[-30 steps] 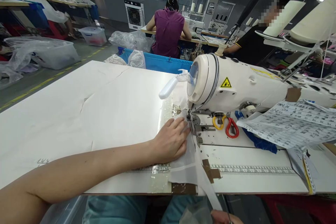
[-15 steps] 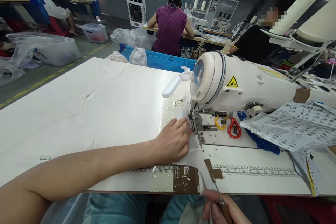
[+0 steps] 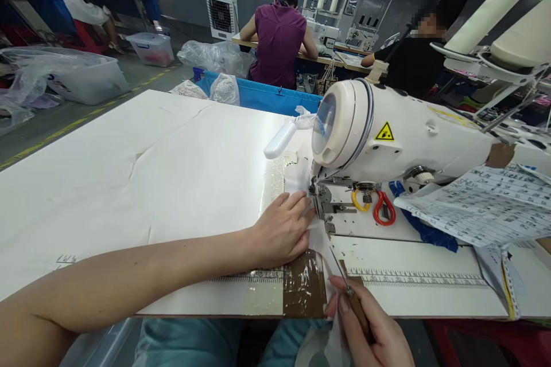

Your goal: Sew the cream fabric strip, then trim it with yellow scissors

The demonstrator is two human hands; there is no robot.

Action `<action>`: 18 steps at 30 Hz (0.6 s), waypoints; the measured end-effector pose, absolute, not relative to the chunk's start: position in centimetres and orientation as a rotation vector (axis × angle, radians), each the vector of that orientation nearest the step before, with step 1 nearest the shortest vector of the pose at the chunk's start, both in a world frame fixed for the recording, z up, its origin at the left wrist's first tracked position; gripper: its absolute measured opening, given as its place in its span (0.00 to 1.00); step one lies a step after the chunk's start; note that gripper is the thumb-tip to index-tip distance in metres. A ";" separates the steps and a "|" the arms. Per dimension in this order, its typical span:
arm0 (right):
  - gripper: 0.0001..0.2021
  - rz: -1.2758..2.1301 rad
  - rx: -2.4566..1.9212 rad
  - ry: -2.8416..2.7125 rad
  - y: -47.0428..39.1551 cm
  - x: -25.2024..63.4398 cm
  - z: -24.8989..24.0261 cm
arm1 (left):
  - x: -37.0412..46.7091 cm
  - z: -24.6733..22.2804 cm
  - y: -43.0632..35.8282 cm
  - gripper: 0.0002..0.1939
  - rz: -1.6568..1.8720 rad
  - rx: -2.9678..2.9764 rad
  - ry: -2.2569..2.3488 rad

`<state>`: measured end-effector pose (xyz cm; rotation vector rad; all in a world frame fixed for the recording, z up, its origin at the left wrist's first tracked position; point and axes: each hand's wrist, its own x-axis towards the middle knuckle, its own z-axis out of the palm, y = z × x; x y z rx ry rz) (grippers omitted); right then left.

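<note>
My left hand (image 3: 284, 230) lies palm down on a strip of thin white fabric (image 3: 297, 175), its fingers flat beside the presser foot (image 3: 314, 189) of a white sewing machine (image 3: 404, 132). At the table's front edge my right hand (image 3: 365, 327) is closed around an awl (image 3: 356, 308) with a wooden handle. Its thin metal tip points up and away, toward the fabric near the foot. The fabric runs down past my right fingers and hangs over the edge; the thumb and forefinger are close to it.
Scissors with red and yellow handles (image 3: 384, 208) lie under the machine arm. A handwritten sheet (image 3: 482, 203) hangs at right. Printed rulers (image 3: 417, 278) run along the front edge. A blue fabric bin (image 3: 271, 95) stands behind the table; people sit at other machines.
My right hand has risen with the awl, whose tip is now closer to the presser foot. The fabric strip reaches further beyond the foot. My left hand has barely moved.
</note>
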<state>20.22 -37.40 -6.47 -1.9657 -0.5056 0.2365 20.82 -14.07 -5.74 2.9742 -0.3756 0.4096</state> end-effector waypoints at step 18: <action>0.19 0.145 -2.156 -0.776 -35.5 22.1 -6.7 | 22.2 -5.3 -13.9 0.16 0.409 3.124 -0.386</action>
